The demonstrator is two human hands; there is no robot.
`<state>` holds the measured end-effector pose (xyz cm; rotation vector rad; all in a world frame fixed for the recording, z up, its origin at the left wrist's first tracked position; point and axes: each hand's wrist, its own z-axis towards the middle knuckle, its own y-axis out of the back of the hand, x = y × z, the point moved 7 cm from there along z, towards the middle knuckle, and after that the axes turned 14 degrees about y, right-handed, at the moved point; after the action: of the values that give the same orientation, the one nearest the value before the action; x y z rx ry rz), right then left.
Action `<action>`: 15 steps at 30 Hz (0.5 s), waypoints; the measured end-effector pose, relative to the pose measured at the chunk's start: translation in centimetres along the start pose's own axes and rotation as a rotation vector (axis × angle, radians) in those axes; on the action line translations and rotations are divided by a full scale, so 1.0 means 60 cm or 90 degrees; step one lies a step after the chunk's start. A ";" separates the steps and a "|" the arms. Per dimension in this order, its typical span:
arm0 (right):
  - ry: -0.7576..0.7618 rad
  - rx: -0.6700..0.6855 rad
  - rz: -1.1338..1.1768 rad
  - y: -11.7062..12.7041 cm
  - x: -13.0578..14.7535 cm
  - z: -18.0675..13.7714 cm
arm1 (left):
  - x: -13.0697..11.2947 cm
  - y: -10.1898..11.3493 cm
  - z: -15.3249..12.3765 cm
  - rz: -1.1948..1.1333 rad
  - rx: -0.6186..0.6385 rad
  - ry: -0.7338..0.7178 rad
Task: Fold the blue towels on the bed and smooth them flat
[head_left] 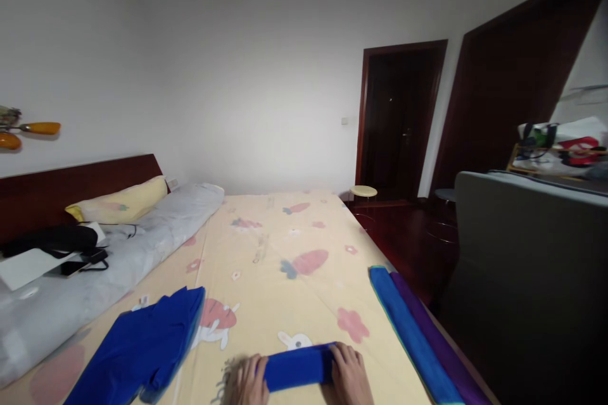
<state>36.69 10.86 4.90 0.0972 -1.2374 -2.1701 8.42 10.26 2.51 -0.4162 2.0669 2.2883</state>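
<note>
Both hands sit at the bottom edge of the head view, on a bed with a pale yellow cartoon-print sheet (285,247). Between them lies a rolled blue cloth (297,368). My left hand (249,383) grips its left end with fingers curled on it. At its right end, my right hand (349,374) presses and wraps the roll. A loose, partly folded blue cloth (142,348) lies to the left of my hands. Rolled blue (408,329) and purple cloths (439,342) lie side by side along the bed's right edge.
A grey duvet (114,253) and yellow pillow (121,202) lie against the dark headboard, with a phone, cable and papers (71,262) on them. A grey cabinet (527,278) stands right of the bed. A round stool (363,192) stands by the dark doorway (401,120).
</note>
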 end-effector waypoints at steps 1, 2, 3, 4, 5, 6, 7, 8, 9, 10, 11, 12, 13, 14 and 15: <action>0.029 0.034 0.027 -0.010 0.025 0.007 | -0.023 -0.015 -0.009 -0.010 0.029 -0.045; 0.054 0.078 0.054 -0.023 0.049 0.013 | -0.045 -0.030 -0.018 -0.020 0.063 -0.082; 0.073 0.129 0.079 -0.038 0.071 0.017 | -0.064 -0.045 -0.025 -0.028 0.100 -0.105; 0.084 0.179 0.099 -0.053 0.088 0.019 | -0.079 -0.059 -0.029 -0.033 0.132 -0.113; 0.090 0.222 0.115 -0.067 0.099 0.020 | -0.089 -0.070 -0.031 -0.036 0.159 -0.112; 0.092 0.252 0.127 -0.078 0.105 0.020 | -0.096 -0.077 -0.031 -0.038 0.180 -0.111; 0.092 0.266 0.135 -0.086 0.106 0.019 | -0.099 -0.081 -0.030 -0.036 0.193 -0.113; 0.091 0.264 0.139 -0.089 0.102 0.017 | -0.098 -0.080 -0.028 -0.032 0.199 -0.118; 0.091 0.251 0.140 -0.089 0.094 0.016 | -0.094 -0.077 -0.025 -0.025 0.196 -0.125; 0.092 0.233 0.140 -0.087 0.085 0.013 | -0.087 -0.070 -0.021 -0.017 0.187 -0.135; 0.090 0.218 0.139 -0.084 0.075 0.011 | -0.080 -0.061 -0.018 -0.010 0.173 -0.146; 0.086 0.207 0.137 -0.082 0.064 0.008 | -0.072 -0.051 -0.016 -0.006 0.155 -0.158; 0.081 0.203 0.137 -0.081 0.055 0.006 | -0.065 -0.041 -0.014 -0.008 0.139 -0.173; 0.074 0.205 0.139 -0.081 0.047 0.004 | -0.060 -0.033 -0.014 -0.013 0.126 -0.189; 0.068 0.211 0.143 -0.082 0.041 0.004 | -0.057 -0.026 -0.014 -0.019 0.118 -0.203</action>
<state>32.25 11.42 1.69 0.1984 -1.4611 -1.7352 12.14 10.17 1.69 -0.0674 2.0647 1.9685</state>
